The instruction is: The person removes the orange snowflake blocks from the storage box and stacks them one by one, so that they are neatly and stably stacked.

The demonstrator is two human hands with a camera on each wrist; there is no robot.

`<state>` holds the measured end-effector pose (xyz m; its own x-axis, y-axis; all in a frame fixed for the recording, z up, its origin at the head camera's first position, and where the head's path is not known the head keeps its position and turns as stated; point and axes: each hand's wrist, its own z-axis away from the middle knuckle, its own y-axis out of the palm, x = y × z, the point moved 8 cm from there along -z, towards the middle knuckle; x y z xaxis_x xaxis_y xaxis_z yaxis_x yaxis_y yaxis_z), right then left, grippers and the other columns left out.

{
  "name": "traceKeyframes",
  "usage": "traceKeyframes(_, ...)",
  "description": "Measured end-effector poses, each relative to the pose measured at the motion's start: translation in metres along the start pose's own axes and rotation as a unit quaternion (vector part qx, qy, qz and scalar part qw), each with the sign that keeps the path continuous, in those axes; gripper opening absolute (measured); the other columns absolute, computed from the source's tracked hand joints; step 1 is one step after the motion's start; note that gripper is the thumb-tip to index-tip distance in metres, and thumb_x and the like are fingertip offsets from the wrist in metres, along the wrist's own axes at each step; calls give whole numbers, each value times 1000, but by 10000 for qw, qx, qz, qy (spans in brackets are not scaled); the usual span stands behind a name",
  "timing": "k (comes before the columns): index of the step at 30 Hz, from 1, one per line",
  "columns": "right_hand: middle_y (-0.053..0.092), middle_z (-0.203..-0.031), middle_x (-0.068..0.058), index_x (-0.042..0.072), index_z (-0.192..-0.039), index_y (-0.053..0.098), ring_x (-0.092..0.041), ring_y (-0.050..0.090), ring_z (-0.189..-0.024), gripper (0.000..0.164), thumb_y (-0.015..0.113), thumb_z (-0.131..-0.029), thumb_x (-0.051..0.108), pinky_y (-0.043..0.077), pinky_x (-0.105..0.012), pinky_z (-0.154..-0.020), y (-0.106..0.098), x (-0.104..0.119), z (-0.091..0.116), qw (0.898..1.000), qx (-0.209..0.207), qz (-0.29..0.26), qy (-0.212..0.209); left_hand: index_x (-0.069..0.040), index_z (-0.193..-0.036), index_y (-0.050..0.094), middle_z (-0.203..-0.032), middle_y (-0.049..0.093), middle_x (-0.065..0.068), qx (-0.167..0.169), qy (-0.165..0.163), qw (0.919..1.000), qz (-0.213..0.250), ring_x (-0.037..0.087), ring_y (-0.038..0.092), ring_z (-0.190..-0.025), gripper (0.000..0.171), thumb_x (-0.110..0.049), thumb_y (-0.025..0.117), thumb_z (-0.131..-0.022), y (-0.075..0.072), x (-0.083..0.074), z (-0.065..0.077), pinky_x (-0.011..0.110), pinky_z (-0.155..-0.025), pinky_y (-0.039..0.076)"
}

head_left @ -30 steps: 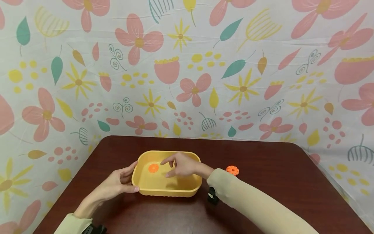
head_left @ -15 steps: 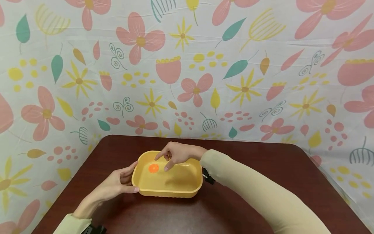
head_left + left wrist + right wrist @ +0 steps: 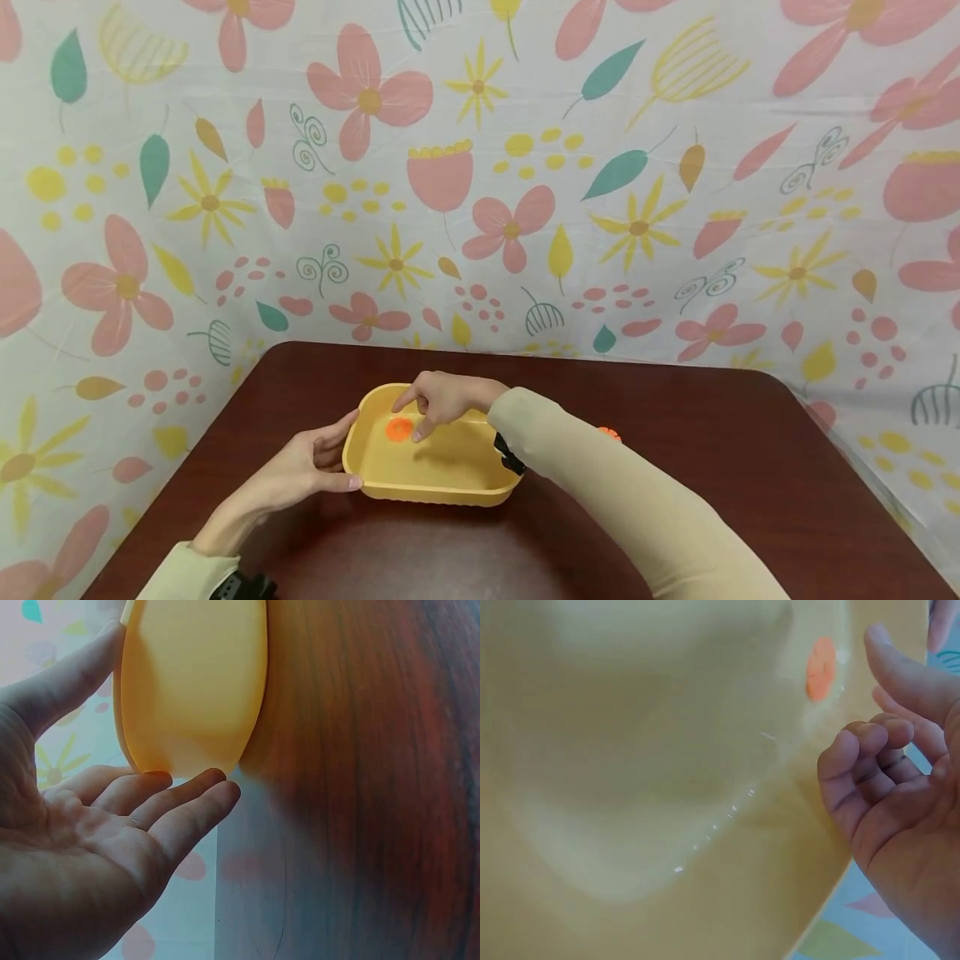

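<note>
A yellow rectangular tub with rounded corners stands on the dark table in the head view. My left hand holds its left end, thumb at the near corner and fingers toward the far side. The left wrist view has that thumb and the fingertips touching the tub. Over the tub's inside is my right hand, index finger and thumb spread apart, the other fingers curled, nothing between them. Below its index finger, on the tub's floor, lies a flat orange flower-like disc. The right wrist view shows this disc beyond the curled fingers.
A second orange disc with a notched edge lies on the table to the right, mostly hidden by the right sleeve. A flower-printed cloth hangs behind the table.
My right hand has moved left and slightly away from me, nearer the disc in the tub. The second disc went behind the sleeve and now partly shows. My left hand keeps its hold.
</note>
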<state>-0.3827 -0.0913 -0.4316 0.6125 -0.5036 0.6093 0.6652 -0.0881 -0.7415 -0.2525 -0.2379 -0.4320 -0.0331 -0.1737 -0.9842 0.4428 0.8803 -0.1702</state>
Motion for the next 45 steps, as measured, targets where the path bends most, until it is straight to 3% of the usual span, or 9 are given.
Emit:
traceKeyframes(5, 37, -51, 5, 11, -146, 66, -7, 32, -44, 62, 89, -88, 13, 35, -21, -49, 6, -5, -7, 9997, -37, 256, 33, 0, -167, 16, -167, 25, 28, -82, -29, 10000, -27, 46, 39, -145, 100, -6, 82, -92, -2, 0, 0, 32, -101, 53)
traceKeyframes(6, 38, -50, 4, 10, -146, 66, -7, 33, -45, 63, 89, -87, 10, 35, -21, -50, 5, 9, 1, 9998, -35, 195, 68, 0, -167, 16, -167, 26, 28, -99, -58, 9999, -27, 46, 39, -146, 100, -5, 82, -92, -2, 0, 1, 32, -101, 53)
traceKeyframes(8, 41, -50, 4, 8, -147, 64, -6, 34, -46, 66, 89, -86, 7, 35, -21, -51, 6, 15, 4, 9997, -102, 176, 141, 0, -167, 15, -166, 26, 29, -88, -71, 9999, -28, 46, 39, -146, 100, -5, 81, -93, -2, 1, 1, 32, -101, 53)
traceKeyframes(11, 43, -52, 5, 9, -150, 61, -5, 36, -48, 71, 90, -85, 8, 36, -20, -53, 7, 16, 5, 9989, -184, 308, 317, 0, -167, 16, -166, 26, 29, -109, -98, 9999, -24, 47, 39, -145, 100, -5, 81, -93, -2, 2, 1, 32, -101, 53)
traceKeyframes(17, 39, -58, 7, 10, -150, 61, -6, 35, -53, 70, 89, -86, 12, 32, -20, -53, 13, 16, 3, 9967, 30, 596, 551, 0, -167, 16, -165, 27, 30, -92, -33, 10000, -15, 49, 40, -144, 99, -3, 81, -92, -2, 2, 0, 33, -101, 53)
traceKeyframes(21, 35, -55, 6, 10, -140, 70, -6, 29, -50, 56, 88, -86, 6, 25, -21, -51, 16, 19, 0, 9981, 84, 497, 361, 0, -167, 16, -165, 28, 31, -73, -60, 10000, 4, 49, 40, -144, 99, -3, 81, -93, -2, 1, 0, 33, -100, 54)
traceKeyframes(25, 45, -53, 6, 7, -134, 74, -5, 36, -48, 51, 86, -85, -1, 31, -18, -53, 18, 24, -1, 9993, 52, 316, 166, 0, -167, 16, -165, 28, 31, -75, -70, 9999, -16, 47, 42, -144, 99, -4, 81, -93, -2, 0, 1, 31, -99, 54)
traceKeyframes(33, 58, -60, 6, 7, -124, 79, -2, 49, -56, 47, 88, -79, -5, 41, -15, -56, 18, 33, -5, 9944, -255, 998, -237, 1, -167, 16, -165, 27, 31, -29, 2, 10000, 51, 47, 41, -144, 99, -5, 82, -92, -1, -2, 2, 32, -100, 54)
traceKeyframes(45, 58, -68, 5, 2, -116, 80, -5, 49, -61, 36, 91, -82, 4, 42, -16, -61, 21, 36, -6, 9926, -398, 1022, -521, 0, -167, 17, -166, 25, 29, -14, 54, 10000, 47, 47, 40, -145, 99, -2, 81, -92, -1, -3, 1, 31, -101, 53)
